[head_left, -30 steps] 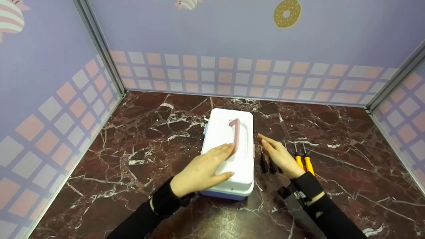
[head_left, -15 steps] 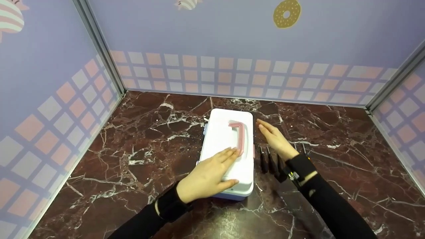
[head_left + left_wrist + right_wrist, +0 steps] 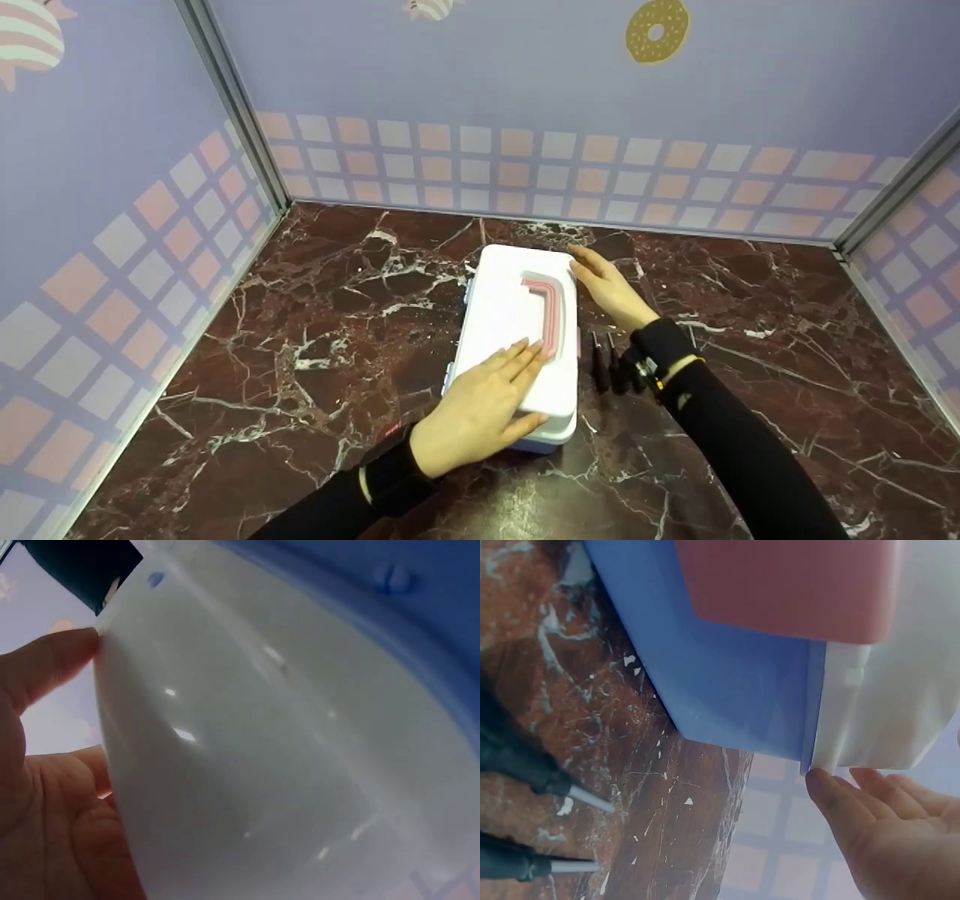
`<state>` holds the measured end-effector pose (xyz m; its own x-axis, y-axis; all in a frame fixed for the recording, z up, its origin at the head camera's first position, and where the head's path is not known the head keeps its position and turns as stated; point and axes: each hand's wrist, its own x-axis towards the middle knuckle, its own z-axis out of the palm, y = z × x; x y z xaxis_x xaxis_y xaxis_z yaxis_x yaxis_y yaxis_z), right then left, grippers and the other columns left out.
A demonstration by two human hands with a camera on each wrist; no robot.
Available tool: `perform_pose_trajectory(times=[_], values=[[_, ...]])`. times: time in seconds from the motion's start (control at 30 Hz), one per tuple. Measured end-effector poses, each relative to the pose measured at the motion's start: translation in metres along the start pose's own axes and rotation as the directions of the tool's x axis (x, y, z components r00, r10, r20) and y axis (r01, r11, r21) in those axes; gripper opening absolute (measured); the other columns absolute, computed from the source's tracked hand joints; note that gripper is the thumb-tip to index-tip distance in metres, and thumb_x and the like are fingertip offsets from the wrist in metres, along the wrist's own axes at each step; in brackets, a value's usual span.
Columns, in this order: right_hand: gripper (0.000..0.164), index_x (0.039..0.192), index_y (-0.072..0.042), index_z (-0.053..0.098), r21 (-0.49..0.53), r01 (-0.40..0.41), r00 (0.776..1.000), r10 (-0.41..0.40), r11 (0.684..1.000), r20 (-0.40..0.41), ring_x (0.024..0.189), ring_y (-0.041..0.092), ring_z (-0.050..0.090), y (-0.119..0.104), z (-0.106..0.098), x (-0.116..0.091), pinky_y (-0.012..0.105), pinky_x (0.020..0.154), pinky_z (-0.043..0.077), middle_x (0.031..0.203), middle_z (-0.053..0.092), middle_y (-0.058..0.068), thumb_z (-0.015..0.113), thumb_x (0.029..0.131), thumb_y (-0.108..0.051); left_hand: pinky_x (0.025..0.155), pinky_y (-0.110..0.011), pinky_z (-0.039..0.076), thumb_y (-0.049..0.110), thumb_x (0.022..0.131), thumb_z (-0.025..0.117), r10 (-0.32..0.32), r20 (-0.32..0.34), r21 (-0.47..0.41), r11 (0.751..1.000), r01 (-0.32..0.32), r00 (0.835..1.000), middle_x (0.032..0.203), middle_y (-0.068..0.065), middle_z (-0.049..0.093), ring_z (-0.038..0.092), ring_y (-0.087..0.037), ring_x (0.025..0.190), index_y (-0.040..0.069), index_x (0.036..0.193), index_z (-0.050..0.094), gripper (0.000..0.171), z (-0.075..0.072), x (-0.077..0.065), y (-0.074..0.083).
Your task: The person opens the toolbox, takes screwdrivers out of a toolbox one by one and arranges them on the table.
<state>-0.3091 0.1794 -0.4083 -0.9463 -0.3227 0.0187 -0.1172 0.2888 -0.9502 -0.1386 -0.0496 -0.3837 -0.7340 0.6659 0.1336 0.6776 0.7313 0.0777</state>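
Note:
A toolbox with a white lid (image 3: pixel 506 300) and a blue base (image 3: pixel 720 682) lies lengthwise on the marble-patterned tabletop. Its pink handle (image 3: pixel 550 319) lies down in the lid's recess. My left hand (image 3: pixel 484 405) rests on the near part of the lid, fingertips at the handle's near end, thumb towards the near edge. At the box's far right corner, my right hand (image 3: pixel 611 289) touches the lid rim with extended fingers. A pink latch (image 3: pixel 795 585) covers the seam between lid and base in the right wrist view. The box's contents are hidden.
Dark-handled screwdrivers (image 3: pixel 601 367) lie just right of the box, partly under my right forearm; two metal shafts show in the right wrist view. Patterned panels (image 3: pixel 450 165) enclose the tabletop at the back and both sides.
My right hand has moved away from me to the box's far right corner. The handle has tipped rightward into its recess. My left hand has slid slightly right, and the right arm now covers the yellow-handled screwdrivers.

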Motion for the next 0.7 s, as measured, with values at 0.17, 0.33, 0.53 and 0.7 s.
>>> perform_pose_trajectory(times=[0.17,0.33,0.53,0.7], values=[[0.049,0.150,-0.001,0.036,-0.024,0.024,0.999,-0.023,0.999,0.027,0.122,0.025,0.053,0.007,-0.002,0.007,0.039,0.109,0.044,0.141,0.050,0.024,0.042,0.107,-0.021,0.122,-0.039,0.031,0.051,0.101,0.044,0.014,-0.064,0.096,0.995,-0.008,0.998,0.156,-0.014,0.037,0.037,-0.029,0.145,0.001,0.151,0.036,0.071,0.009,-0.003,0.003],[0.047,0.147,0.001,0.038,0.000,0.042,0.998,-0.042,0.999,0.045,0.115,0.016,0.054,0.011,-0.004,0.008,0.037,0.108,0.043,0.138,0.051,0.024,0.044,0.106,-0.021,0.120,-0.038,0.035,0.051,0.100,0.043,0.035,-0.118,0.167,0.986,-0.015,0.992,0.154,-0.013,0.041,0.042,-0.028,0.142,0.001,0.150,0.038,0.070,0.014,-0.005,0.004],[0.045,0.145,0.002,0.039,0.011,0.057,0.998,-0.058,0.998,0.040,0.111,0.011,0.055,0.012,-0.003,0.007,0.034,0.105,0.045,0.136,0.052,0.023,0.044,0.106,-0.019,0.119,-0.039,0.035,0.051,0.100,0.043,0.057,-0.116,0.163,0.986,-0.038,0.992,0.154,-0.013,0.041,0.042,-0.027,0.142,0.002,0.150,0.038,0.071,0.014,-0.006,-0.002],[0.042,0.141,0.004,0.042,0.024,0.059,0.998,-0.059,0.998,0.005,0.108,0.008,0.055,0.013,-0.002,0.004,0.026,0.099,0.046,0.132,0.054,0.022,0.045,0.106,-0.017,0.121,-0.040,0.032,0.052,0.098,0.040,0.054,-0.069,0.098,0.994,-0.047,0.996,0.156,-0.010,0.038,0.038,-0.026,0.144,0.005,0.151,0.036,0.070,0.009,-0.012,-0.017]])
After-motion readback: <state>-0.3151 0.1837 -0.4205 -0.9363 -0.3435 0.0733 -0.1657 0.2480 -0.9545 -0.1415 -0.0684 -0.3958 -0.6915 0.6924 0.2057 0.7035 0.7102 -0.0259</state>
